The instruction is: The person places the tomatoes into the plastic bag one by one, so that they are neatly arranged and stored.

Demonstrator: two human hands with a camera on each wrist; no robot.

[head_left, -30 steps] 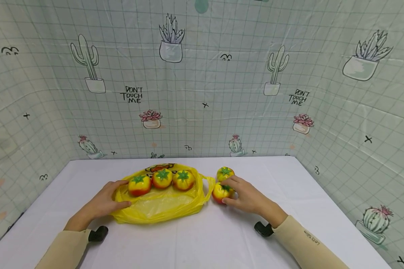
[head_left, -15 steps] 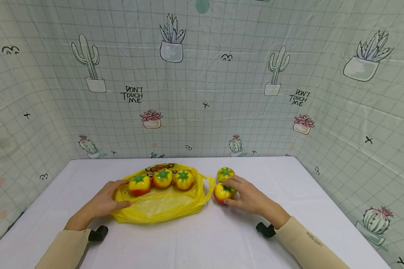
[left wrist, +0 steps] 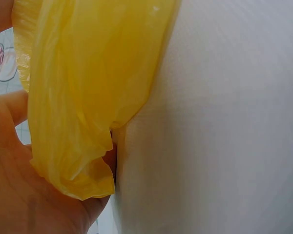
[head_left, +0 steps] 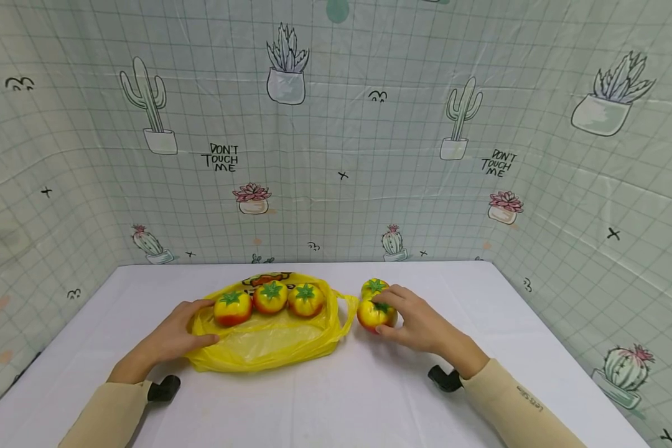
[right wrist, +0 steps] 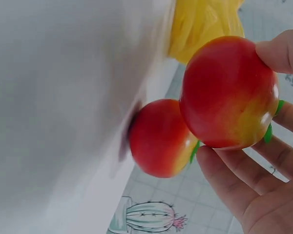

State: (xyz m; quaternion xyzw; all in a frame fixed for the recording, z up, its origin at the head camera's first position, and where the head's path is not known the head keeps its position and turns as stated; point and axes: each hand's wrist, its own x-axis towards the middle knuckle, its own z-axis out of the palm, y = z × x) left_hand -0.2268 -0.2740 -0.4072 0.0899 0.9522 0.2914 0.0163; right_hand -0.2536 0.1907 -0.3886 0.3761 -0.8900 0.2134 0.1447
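My right hand [head_left: 417, 320] pinches a red-and-yellow toy tomato [right wrist: 229, 92] between thumb and fingertips, its green leafy top turned toward the palm in the right wrist view. A second tomato [head_left: 374, 286] stands just behind it, partly covered by the held one and the fingers. To the left lies a yellow plastic bag [head_left: 269, 348], spread flat with its handle toward the right hand. Three tomatoes [head_left: 270, 297] sit in a row on the bag's far half. My left hand [head_left: 173, 333] holds the bag's left end, thumb and fingers spread round it; crumpled plastic [left wrist: 88, 97] hides part of the fingers.
A white-covered table [head_left: 325, 404] carries everything. Behind and at both sides hangs a gridded cloth [head_left: 336, 124] with cactus drawings. A black wrist device [head_left: 163, 389] sits under the left sleeve, another [head_left: 445, 378] under the right.
The right hand and its tomato have shifted slightly right and upward in the head view, covering more of the tomato behind. The left hand, the bag and its three tomatoes stay put.
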